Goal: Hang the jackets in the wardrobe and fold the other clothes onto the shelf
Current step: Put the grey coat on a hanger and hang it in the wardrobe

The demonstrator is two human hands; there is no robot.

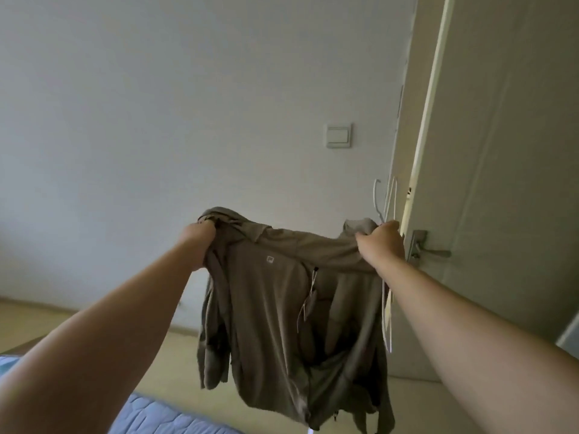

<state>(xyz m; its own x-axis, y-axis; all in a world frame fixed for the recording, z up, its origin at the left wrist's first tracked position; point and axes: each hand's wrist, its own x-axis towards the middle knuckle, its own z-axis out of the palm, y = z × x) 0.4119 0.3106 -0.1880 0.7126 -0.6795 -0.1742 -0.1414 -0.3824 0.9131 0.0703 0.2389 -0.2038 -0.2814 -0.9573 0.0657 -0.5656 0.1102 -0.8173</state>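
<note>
- On the chest of the olive jacket (pixel 275 302) we see a small pale square logo (pixel 270 260). It is too small for us to read any letters in it.
- A paper tag (pixel 308 303) hangs near the zip at the middle of the garment; we cannot make out any writing on it.
- We find the jacket at the centre of the frame, held up in the air and stretched between both hands. Its body and sleeves hang down towards the lower edge.
- Our left hand (pixel 200 242), left of centre, has its fingers curled tight round a bunched shoulder of the jacket.
- Our right hand (pixel 380 244), right of centre, grips the other shoulder, with cloth gathered above the knuckles.
- White hangers (pixel 388 198) stick up above the right hand and show again below the wrist. They appear to be in the same grip.
- Just right of that hand is a metal door handle (pixel 429 250) on a pale door (pixel 501 183), which fills the right side of the frame.
- A light switch (pixel 338 135) sits on the wall above the jacket.
- A blue quilted mattress (pixel 163 418) shows in the lower left corner.
</note>
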